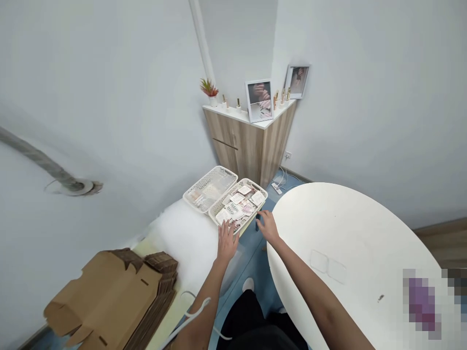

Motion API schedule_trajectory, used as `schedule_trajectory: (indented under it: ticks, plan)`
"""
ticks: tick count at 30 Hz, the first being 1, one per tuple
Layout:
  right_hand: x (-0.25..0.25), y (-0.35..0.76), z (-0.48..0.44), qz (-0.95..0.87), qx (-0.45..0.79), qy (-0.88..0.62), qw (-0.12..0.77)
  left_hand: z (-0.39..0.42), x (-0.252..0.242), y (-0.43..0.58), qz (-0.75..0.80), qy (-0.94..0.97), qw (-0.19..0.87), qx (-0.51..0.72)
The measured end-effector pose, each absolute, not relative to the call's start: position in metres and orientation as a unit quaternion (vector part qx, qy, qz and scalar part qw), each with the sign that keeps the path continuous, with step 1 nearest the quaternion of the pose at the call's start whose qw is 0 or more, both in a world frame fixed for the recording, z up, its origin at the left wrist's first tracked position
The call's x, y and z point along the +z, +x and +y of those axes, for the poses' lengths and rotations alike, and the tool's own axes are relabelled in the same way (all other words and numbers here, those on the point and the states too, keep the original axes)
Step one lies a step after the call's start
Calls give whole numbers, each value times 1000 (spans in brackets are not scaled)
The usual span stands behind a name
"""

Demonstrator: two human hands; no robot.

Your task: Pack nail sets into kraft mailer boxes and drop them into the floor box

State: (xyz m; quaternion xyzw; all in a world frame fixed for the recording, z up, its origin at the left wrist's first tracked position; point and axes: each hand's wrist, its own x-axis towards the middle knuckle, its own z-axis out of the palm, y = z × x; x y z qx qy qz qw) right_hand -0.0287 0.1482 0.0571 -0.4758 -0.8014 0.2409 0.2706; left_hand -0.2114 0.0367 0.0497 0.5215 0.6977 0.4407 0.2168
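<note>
A white perforated basket (263,190) holds several small white cards and printed packets (237,198). My left hand (226,242) is at its near end, fingers spread over the rim and the nearest packets. Whether the fingertips press on anything is hard to see. Just off the basket's right side is my right hand (269,227), its fingers bent and apart with nothing visible in them. A second white basket (188,197) stands against the first on the left, with clear plastic pieces (200,200) inside.
Flattened brown cardboard boxes (109,296) are stacked at lower left, beside white foam sheeting (182,233). The round white table (357,218) on the right bears an open clear case (328,266). Behind stands a wooden corner cabinet (248,146); a power strip (276,188) lies on the floor.
</note>
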Motion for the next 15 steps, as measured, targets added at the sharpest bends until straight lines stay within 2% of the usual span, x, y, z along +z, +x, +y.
schedule_trajectory:
  ticks: [9,15]
  plan:
    - [61,-146,182,-933,184,-304,59,26,37,-235,645,531,266,481]
    - [49,-187,193,-968,152,-200,0,23,41,-244,637,517,306,483]
